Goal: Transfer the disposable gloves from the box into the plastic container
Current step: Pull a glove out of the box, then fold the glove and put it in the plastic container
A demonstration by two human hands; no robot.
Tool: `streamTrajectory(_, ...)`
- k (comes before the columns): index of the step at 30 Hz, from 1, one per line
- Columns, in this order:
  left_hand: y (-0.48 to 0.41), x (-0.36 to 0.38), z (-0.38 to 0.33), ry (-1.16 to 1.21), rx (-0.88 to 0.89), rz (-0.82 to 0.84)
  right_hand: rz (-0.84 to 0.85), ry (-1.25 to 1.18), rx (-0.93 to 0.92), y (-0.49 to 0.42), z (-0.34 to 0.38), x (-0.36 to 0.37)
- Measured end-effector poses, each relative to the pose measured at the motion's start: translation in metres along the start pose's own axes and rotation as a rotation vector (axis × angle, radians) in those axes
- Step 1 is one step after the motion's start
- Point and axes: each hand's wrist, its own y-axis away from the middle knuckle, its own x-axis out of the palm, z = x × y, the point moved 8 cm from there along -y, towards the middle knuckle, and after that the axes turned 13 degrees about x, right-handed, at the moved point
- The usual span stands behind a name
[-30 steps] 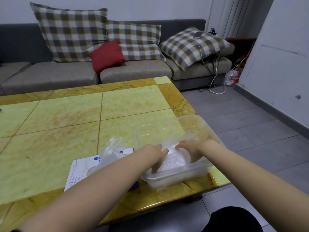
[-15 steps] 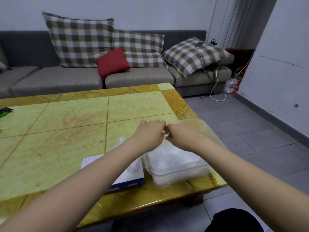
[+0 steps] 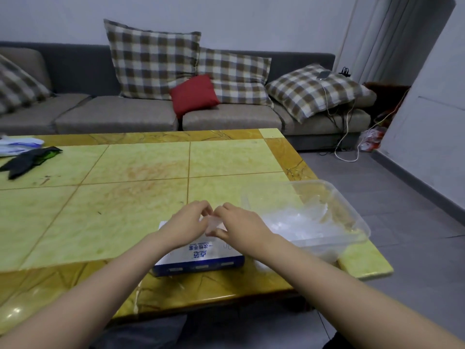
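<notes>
Glove (image 3: pixel 213 225), seemingly one clear sheet, is pinched by left hand (image 3: pixel 187 222) and right hand (image 3: pixel 240 226) above the box (image 3: pixel 201 259); lift clear, then drop into the plastic container (image 3: pixel 362 224) rightward.

glove box (image 3: pixel 201 255) on table (image 3: pixel 125 172), container (image 3: pixel 352 230) just right, sofa (image 3: pixel 113 117) behind

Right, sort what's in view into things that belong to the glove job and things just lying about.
Job: white and blue cardboard glove box; clear plastic container; heap of translucent gloves in it; thin glove pinched by left hand and right hand.

Lying about: black and green item and white plastic bag at the far left of the table; red cushion and phone on the sofa.
</notes>
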Motion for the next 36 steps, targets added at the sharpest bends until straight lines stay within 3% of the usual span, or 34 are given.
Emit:
streamTrajectory(3, 0.006, 0.011, 0.006, 0.049, -0.004, 0.062, 0.037, 0.081, 0.008, 0.000, 0.001, 0.010)
streamTrajectory(7, 0.012, 0.017, 0.012, 0.105, -0.018, 0.092, -0.032, 0.064, 0.035, 0.001, 0.005, 0.003)
streamTrajectory(20, 0.014, 0.023, 0.028, 0.036, -0.144, 0.025, -0.085, -0.101, 0.086, 0.007, -0.004, -0.033)
streamTrajectory(26, 0.016, 0.028, 0.020, -0.032, -0.160, 0.000, -0.212, -0.257, 0.122, 0.003, -0.011, -0.052)
streamTrajectory(32, 0.021, 0.034, 0.010, 0.017, -0.200, 0.023, -0.321, -0.374, 0.196, -0.003, -0.036, -0.079)
streamTrajectory(36, 0.028, 0.045, 0.002, 0.062, -0.153, 0.105, -0.292, -0.321, 0.263, -0.007, -0.056, -0.076)
